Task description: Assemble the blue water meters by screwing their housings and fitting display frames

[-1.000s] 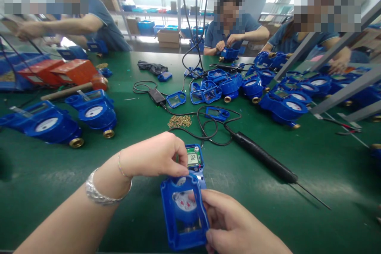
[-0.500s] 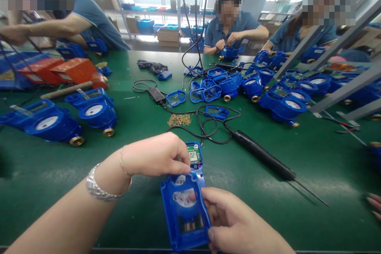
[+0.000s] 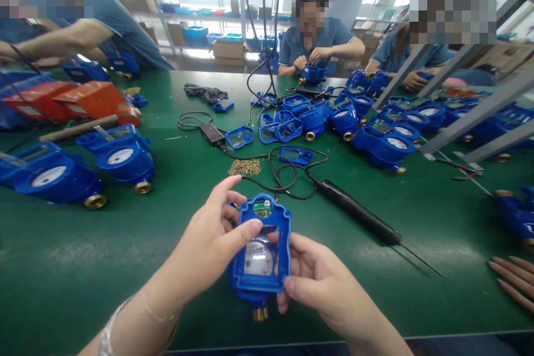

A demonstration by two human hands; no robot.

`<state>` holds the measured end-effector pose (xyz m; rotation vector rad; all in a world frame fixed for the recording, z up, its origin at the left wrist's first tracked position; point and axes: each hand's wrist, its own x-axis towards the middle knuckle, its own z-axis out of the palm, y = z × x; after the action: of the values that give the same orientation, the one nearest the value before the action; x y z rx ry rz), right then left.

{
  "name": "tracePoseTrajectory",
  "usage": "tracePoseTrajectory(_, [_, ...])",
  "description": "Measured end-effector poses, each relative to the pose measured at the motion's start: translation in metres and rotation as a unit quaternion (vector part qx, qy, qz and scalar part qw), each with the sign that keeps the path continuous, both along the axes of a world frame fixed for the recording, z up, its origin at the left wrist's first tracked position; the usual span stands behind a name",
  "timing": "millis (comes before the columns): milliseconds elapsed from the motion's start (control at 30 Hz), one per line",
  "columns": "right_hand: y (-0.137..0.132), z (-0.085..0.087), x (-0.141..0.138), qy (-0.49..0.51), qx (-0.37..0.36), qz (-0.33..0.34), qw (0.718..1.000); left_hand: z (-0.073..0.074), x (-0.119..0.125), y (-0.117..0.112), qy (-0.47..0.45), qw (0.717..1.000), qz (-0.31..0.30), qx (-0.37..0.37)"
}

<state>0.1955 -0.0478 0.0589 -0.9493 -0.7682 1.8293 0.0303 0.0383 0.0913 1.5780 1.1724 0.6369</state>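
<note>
My right hand grips the right edge of a blue plastic meter cover, with a windowed frame, thumb at its lower corner. My left hand is at the cover's upper left, thumb across its crossbar and fingers bent around the left side, partly hidden. Directly beneath the cover stands a blue water meter with its brass threaded end towards me. Its white dial and a small display show through the openings. Whether the cover touches the meter, I cannot tell.
Ahead lie a pile of brass screws, a cable, and a black electric screwdriver. Water meters stand left; more meters and covers crowd the back right. Another person's hand rests at the right edge. Co-workers sit opposite.
The cover has moved up and forward over the meter and straightened. My left hand has shifted from the meter's display area onto the cover's left side. Another person's hand shows more at right.
</note>
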Motion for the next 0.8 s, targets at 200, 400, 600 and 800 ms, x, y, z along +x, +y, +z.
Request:
tracePoseTrajectory(200, [0.000,0.008,0.000,0.002,0.023,0.053,0.998,-0.017,0.003,-0.023,-0.067,0.995,0.042,-0.063])
tracePoseTrajectory(400, [0.001,0.014,0.002,-0.048,0.045,0.057,0.996,-0.009,0.003,-0.022,-0.042,0.997,0.042,-0.038])
tracePoseTrajectory(600, [0.001,0.015,0.001,-0.098,0.020,0.014,0.995,-0.008,0.005,-0.025,-0.056,0.996,0.032,-0.057])
tracePoseTrajectory(800, [0.008,0.014,0.001,-0.120,0.016,-0.013,0.993,-0.011,0.004,-0.025,-0.048,0.997,0.017,-0.051])
